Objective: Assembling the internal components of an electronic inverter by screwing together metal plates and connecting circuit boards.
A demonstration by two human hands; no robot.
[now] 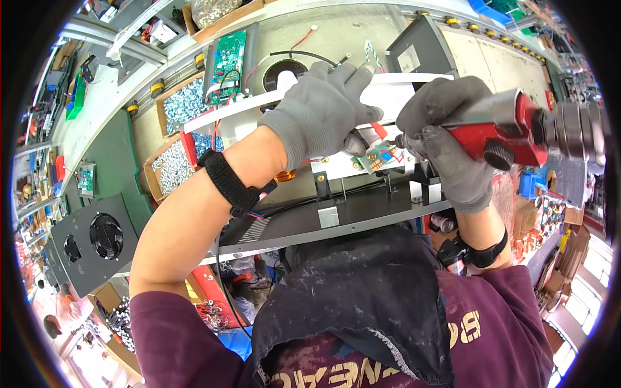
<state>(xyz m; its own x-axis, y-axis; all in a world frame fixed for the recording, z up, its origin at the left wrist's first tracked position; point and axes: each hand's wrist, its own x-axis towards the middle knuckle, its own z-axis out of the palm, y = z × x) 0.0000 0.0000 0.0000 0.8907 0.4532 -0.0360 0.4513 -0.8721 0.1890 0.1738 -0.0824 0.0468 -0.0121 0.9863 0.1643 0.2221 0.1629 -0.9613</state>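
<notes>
My left hand (323, 107), in a grey glove, lies with its fingers stretched over a white metal plate (249, 103). Its thumb reaches down beside a small circuit board (381, 157) with coloured wires. In my gloved right hand (453, 145) is a red and grey power screwdriver (498, 132), gripped firmly and lying sideways. Its tip points left, close to the small board; whether it touches a screw cannot be made out. Under the plate is a dark metal chassis (291, 226) with upright brackets.
Boxes of small metal screws (174, 165) stand left of the work, below a green circuit board (231, 58) on a grey panel. A grey panel with fans (97, 239) leans at far left. Beyond the plate is a dark angled cover (424, 48). Loose wires lie around.
</notes>
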